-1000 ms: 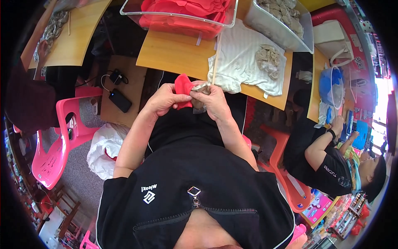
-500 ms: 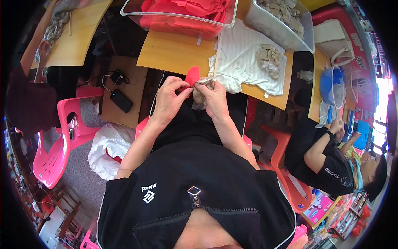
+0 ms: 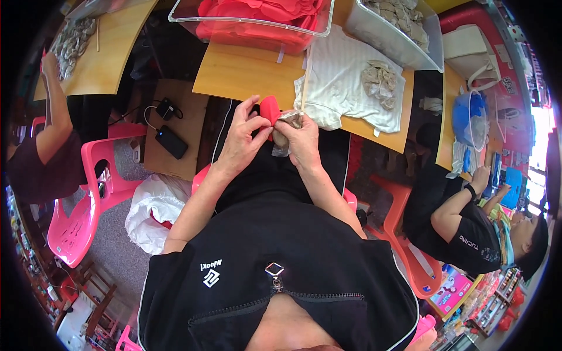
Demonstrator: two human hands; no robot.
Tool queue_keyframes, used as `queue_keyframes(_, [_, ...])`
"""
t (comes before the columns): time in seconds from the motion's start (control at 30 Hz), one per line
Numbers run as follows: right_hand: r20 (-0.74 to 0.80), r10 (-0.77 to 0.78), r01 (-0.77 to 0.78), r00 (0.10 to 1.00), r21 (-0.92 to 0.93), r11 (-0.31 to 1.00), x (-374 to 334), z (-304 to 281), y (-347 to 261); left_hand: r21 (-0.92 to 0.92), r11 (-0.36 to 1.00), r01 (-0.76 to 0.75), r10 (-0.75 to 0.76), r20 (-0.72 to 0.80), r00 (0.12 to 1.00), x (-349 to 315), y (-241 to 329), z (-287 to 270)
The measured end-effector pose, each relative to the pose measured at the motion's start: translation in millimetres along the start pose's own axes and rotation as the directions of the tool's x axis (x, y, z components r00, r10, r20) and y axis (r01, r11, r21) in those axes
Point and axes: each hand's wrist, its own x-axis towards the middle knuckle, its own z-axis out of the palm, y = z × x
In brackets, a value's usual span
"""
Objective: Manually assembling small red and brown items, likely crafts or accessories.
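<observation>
Close together over my lap, at the table's front edge, my two hands work on small soft pieces. My left hand pinches a red fabric-like piece between thumb and fingers; its upper part folds up beyond the fingertips. My right hand grips a crumpled beige-brown sheer piece, part of which hangs below the thumb. The two pieces meet between my fingertips, and how they join is hidden. Just beyond my right hand, a thin wooden stick lies along the edge of a white striped cloth garment.
A clear bin of red pieces and another of beige crumpled pieces stand at the back. A beige bundle lies on the garment. Pink chairs and a white sack are left. Co-workers sit at both sides.
The red piece has tilted and folded slightly as my left fingers shifted; my right hand stays nearly in place. The co-worker at the left has moved an arm, and the one at the right has raised hands slightly.
</observation>
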Motion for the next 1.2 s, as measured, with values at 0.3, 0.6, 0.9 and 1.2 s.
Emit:
queue_keyframes(0.3, [0.115,0.048,-0.06,0.992,0.101,0.993,-2,2,-2,-0.802,-0.024,0.597,-0.563,0.505,0.655,11,-13,-6])
queue_keyframes(0.6, [-0.002,-0.153,0.148,0.988,-0.239,0.96,4,-2,9,-0.685,0.085,0.723,-0.579,0.557,0.595,7,-18,4])
queue_keyframes(0.9, [0.064,-0.157,0.163,0.986,-0.119,0.979,2,3,-11,-0.767,-0.039,0.64,-0.627,0.518,0.582,5,-19,8])
queue_keyframes(1.2, [-0.033,-0.016,0.02,0.999,0.114,0.993,2,4,-1,-0.805,0.053,0.59,-0.623,0.435,0.65,4,-13,20])
